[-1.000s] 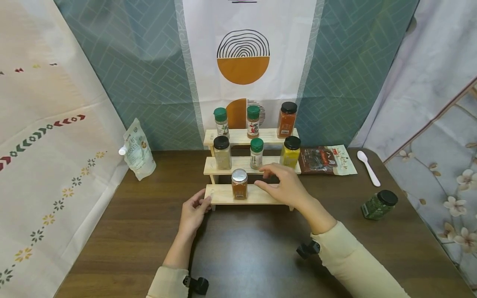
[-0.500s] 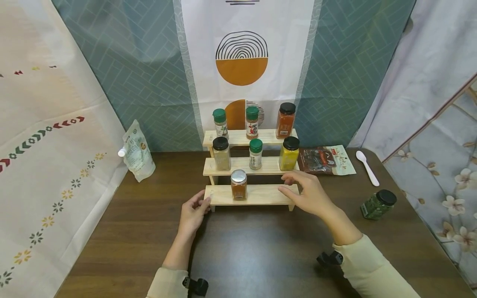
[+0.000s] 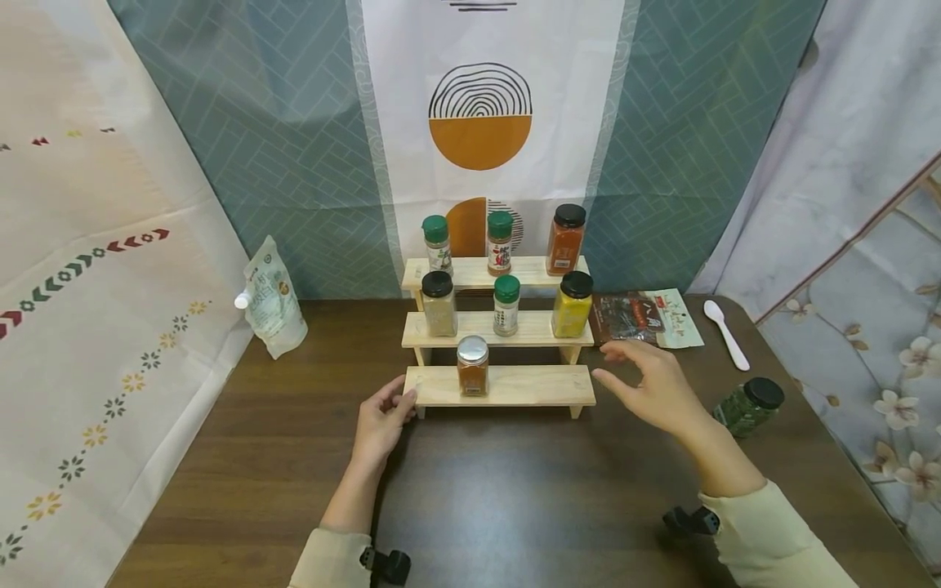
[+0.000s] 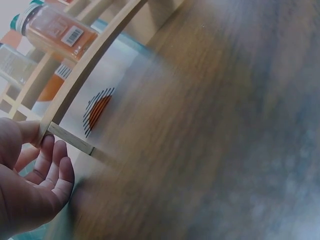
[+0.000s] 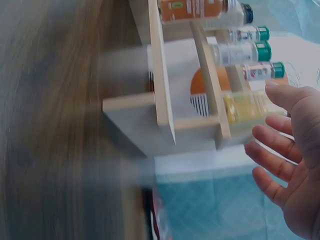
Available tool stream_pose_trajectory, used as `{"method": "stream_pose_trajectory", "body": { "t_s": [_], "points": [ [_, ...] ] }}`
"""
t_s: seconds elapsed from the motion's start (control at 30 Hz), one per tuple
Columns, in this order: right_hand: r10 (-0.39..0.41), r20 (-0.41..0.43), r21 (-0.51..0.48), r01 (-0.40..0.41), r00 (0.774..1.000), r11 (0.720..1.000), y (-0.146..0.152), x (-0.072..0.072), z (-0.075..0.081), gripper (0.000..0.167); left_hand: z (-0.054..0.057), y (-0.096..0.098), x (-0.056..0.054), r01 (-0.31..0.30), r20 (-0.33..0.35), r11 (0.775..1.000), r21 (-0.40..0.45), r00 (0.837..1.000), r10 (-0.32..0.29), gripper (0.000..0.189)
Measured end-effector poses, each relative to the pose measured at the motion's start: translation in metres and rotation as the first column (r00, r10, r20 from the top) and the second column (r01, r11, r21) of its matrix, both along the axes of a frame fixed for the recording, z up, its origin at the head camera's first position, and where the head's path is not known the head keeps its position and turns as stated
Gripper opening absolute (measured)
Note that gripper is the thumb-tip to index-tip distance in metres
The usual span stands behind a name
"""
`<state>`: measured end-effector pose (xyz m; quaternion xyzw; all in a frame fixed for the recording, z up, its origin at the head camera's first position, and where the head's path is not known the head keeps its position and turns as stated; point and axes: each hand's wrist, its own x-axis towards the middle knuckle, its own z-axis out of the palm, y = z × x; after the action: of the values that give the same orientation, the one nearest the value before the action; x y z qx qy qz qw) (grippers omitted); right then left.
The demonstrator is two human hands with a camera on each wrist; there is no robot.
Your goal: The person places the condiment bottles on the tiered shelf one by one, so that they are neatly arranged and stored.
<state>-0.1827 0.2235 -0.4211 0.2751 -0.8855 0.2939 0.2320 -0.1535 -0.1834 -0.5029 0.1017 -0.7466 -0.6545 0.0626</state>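
A three-step wooden spice rack stands on the table. My left hand pinches the left end of its lowest step, thumb on the board and fingers curled at its edge. In the left wrist view the left hand is at the board's corner. On the lowest step stands an orange-brown spice jar with a silver lid. My right hand is in the air just off the rack's right end, fingers loosely bent and holding nothing. The right wrist view shows the right hand beside the rack, near the yellow jar.
Several capped spice jars fill the upper steps, among them a black-capped yellow jar. A brown packet, white spoon and jar of green flakes lie at the right. A spouted pouch leans at the left.
My right hand has moved rightward from over the lowest step to beyond the rack's right end. The left hand stays at the left end, and the silver-lidded jar has not moved.
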Motion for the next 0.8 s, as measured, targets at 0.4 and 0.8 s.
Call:
{"method": "stream_pose_trajectory", "body": {
  "t_s": [0.4,0.8],
  "points": [
    [-0.127,0.028,0.078,0.124,0.992,0.989,0.051,0.011,0.007,0.038,0.002,0.001,0.0,-0.011,0.001,1.0,0.007,1.0,0.011,0.041],
    [-0.256,0.017,0.108,0.252,0.967,0.962,0.097,0.022,0.007,0.043,0.001,0.002,0.0,-0.016,0.006,1.0,0.008,1.0,0.016,0.041]
  ]
}}
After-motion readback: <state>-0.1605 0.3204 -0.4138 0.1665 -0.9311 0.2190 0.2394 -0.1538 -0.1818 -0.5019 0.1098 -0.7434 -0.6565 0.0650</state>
